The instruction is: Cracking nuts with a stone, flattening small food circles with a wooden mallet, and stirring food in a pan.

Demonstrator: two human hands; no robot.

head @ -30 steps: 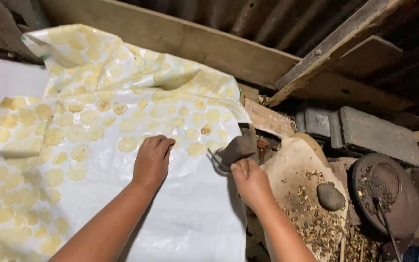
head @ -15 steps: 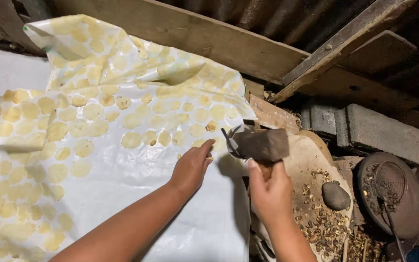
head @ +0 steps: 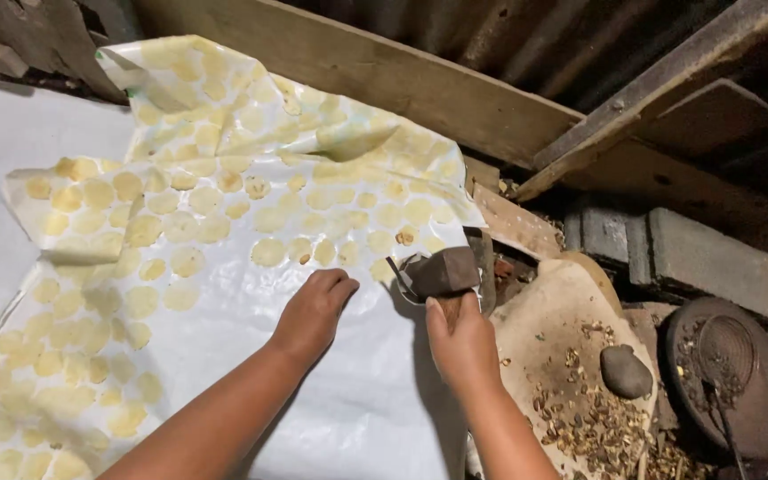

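right hand on block, left hand on sheet

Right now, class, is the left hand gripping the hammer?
No, the left hand lies flat on the white sheet, while the right hand holds the hammer.

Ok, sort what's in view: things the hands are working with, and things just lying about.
In hand:
left hand pressing white plastic sheet
right hand gripping brown block

Lying about:
grey stone
shell scraps
round metal lid
concrete blocks
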